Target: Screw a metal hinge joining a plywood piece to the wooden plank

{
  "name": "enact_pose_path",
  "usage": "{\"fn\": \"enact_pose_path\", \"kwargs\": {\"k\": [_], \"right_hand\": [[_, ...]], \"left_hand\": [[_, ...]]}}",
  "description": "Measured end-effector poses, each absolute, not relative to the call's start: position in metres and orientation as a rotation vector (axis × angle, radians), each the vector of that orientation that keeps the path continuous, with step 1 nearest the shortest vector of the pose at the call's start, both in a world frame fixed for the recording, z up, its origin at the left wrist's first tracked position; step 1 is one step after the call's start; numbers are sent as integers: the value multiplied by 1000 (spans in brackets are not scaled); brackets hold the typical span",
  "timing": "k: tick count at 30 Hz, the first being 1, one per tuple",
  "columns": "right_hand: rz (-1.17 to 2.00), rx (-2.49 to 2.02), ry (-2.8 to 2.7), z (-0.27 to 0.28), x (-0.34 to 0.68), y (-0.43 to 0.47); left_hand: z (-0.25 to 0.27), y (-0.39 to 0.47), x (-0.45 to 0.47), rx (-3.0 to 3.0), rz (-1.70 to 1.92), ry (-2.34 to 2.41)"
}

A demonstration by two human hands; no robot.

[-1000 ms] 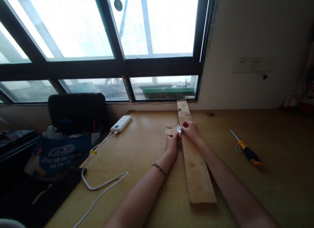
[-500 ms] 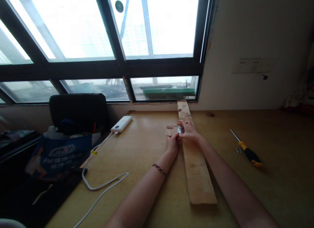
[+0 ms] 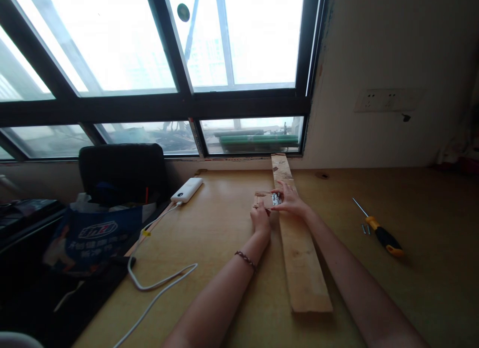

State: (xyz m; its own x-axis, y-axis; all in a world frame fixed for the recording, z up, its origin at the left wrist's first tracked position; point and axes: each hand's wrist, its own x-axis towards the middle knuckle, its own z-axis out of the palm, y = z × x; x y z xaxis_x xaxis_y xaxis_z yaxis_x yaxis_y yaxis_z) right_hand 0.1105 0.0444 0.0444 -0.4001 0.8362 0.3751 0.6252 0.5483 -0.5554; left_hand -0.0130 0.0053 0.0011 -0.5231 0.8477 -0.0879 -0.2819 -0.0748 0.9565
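Note:
A long wooden board (image 3: 303, 268) lies lengthwise on the table, its far end by the window. Against its left side is a small piece of wood (image 3: 263, 199); my left hand (image 3: 261, 220) grips its near edge, thumb on top. A shiny metal hinge (image 3: 276, 199) sits where the small piece meets the board. My right hand (image 3: 292, 201) rests over the board and pinches the hinge at its right side between thumb and fingers. Some fingertips of both hands are hidden.
On the right lie a yellow-and-black screwdriver (image 3: 381, 233) and a couple of screws (image 3: 365, 229). A white power bank (image 3: 187, 190) with a white cable (image 3: 164, 283) is on the left. Beyond the table's left edge are a blue bag (image 3: 97, 238) and a black chair (image 3: 121, 171).
My left hand has slid slightly left and down, off the hinge and onto the small piece of wood. More of the hinge shows; my right hand stays at it.

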Motion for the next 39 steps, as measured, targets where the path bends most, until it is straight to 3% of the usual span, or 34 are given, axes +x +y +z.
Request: {"fn": "enact_pose_path", "kwargs": {"k": [5,10,22,39], "right_hand": [[414,-1191,-2179,46,109,41],[361,-1223,-2209,48,106,37],[308,-1271,-2278,50,105,35],[533,-1076,-1999,44,112,43]], "left_hand": [[5,12,-29,727,1911,1762],[3,11,-29,1038,1765,2083],[7,3,-20,1374,1246,2267],[12,-2,-17,1460,1074,2330]]}}
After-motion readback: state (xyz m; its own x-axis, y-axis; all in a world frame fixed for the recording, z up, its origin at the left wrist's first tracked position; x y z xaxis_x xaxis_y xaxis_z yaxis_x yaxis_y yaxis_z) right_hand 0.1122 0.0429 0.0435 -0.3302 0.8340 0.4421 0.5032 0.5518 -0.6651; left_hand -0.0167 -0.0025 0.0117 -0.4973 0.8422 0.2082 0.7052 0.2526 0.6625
